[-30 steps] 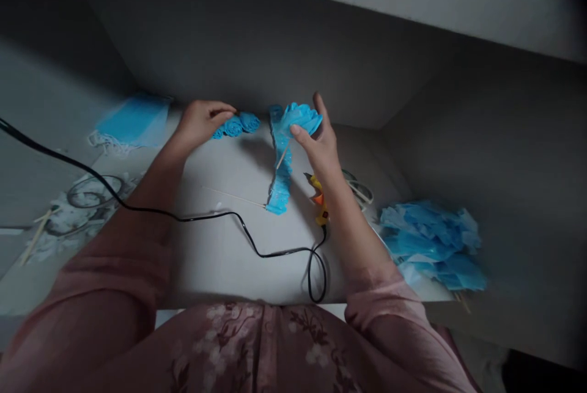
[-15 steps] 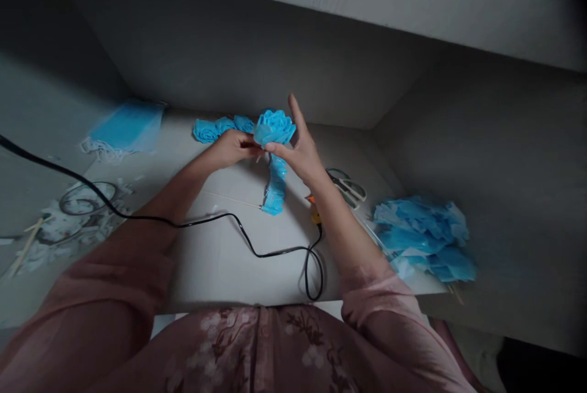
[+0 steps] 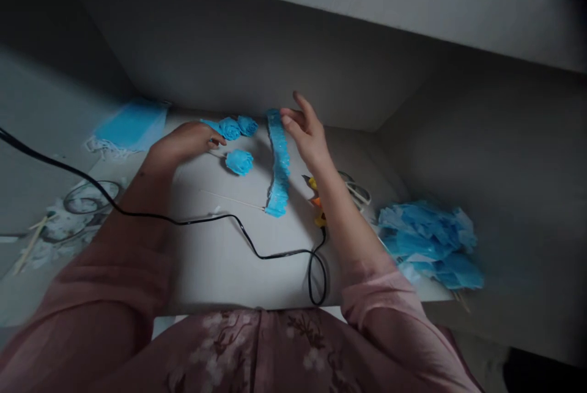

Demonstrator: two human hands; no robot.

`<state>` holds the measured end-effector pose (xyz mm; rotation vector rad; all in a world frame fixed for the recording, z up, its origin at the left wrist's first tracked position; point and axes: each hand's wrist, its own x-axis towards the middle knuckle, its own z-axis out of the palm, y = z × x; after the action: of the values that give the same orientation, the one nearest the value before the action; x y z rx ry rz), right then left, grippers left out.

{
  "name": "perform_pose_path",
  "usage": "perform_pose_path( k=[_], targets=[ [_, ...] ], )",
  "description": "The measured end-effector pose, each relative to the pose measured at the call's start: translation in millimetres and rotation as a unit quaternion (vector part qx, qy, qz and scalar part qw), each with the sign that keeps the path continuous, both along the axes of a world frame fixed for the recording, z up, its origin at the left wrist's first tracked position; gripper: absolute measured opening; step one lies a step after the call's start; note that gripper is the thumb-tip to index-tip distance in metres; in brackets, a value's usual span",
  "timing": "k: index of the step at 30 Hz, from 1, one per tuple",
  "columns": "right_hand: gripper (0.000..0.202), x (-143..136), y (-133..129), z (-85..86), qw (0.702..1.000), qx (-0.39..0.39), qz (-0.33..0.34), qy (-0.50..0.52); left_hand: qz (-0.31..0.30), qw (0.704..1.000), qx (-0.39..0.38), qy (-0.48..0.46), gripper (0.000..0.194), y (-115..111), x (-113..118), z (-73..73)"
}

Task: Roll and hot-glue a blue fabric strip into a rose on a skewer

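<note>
A blue flower [image 3: 239,162] on a thin stem lies low over the table, its stem running to my left hand [image 3: 190,139], whose fingers are closed round the stem's end. Behind that hand are more blue flowers [image 3: 229,128], partly covered by it. My right hand [image 3: 305,130] is raised with its fingers apart, beside the upper end of a ruffled blue strip [image 3: 278,164]. The strip lies lengthwise on the table, and a thin stick [image 3: 233,200] meets its lower end.
A black cable [image 3: 238,228] crosses the front. Yellow-orange tool [image 3: 320,216] and scissors [image 3: 358,191] lie by my right forearm. Blue crumpled sheets [image 3: 426,240] are at right, flat blue sheets [image 3: 132,126] at back left, white scraps [image 3: 64,222] at left. Walls [image 3: 257,44] enclose the back.
The flower went from between both hands down to the left, with my left hand. My right hand let go of it and moved slightly right. The strip's upper part is now uncovered.
</note>
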<state>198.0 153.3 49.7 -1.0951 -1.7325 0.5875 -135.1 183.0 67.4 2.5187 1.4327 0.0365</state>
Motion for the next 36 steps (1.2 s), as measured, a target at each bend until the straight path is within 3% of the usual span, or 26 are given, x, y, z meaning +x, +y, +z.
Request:
perform_pose_path(
  k=[5, 8, 11, 15, 19, 23, 28, 33, 36],
  targets=[
    [0.085, -48.5, 38.4, 0.5, 0.979, -0.062, -0.012, -0.195, 0.024, 0.999, -0.025, -0.009, 0.048, -8.4, -1.7, 15.3],
    [0.087, -73.4, 46.7, -2.2, 0.943, -0.074, -0.018, -0.324, 0.044, 0.999, -0.012, 0.002, 0.05, -17.1, -3.3, 27.7],
    [0.085, -87.4, 51.8, -11.3, 0.924, -0.088, -0.011, -0.373, 0.058, 0.998, 0.001, -0.009, 0.05, -22.8, -4.2, 34.0],
    [0.082, -91.2, 63.2, -24.7, 0.932, -0.102, -0.006, -0.348, 0.018, 0.996, 0.053, -0.071, 0.046, -18.3, -6.9, 26.8],
    [0.067, -84.2, 77.9, -29.5, 0.948, -0.126, -0.044, -0.288, -0.026, 0.988, 0.086, -0.123, 0.043, -12.9, -12.0, 19.3],
    [0.064, -71.6, 82.6, -27.9, 0.97, -0.158, -0.096, -0.16, 0.007, 0.981, 0.123, -0.148, 0.04, -20.4, -4.7, 26.0],
    [0.07, -52.2, 58.1, -19.2, 0.988, -0.148, -0.041, 0.007, 0.018, 0.948, 0.209, -0.238, 0.046, -32.9, 25.2, 30.9],
    [0.066, -34.2, -1.1, 7.9, 0.995, -0.033, 0.095, -0.019, -0.008, 0.943, 0.239, -0.231, 0.058, -32.1, 43.5, 21.4],
    [0.065, -27.8, -38.7, 28.9, 0.993, 0.023, 0.107, -0.05, -0.043, 0.95, 0.215, -0.222, 0.035, -27.1, 49.7, 14.4]
  ],
)
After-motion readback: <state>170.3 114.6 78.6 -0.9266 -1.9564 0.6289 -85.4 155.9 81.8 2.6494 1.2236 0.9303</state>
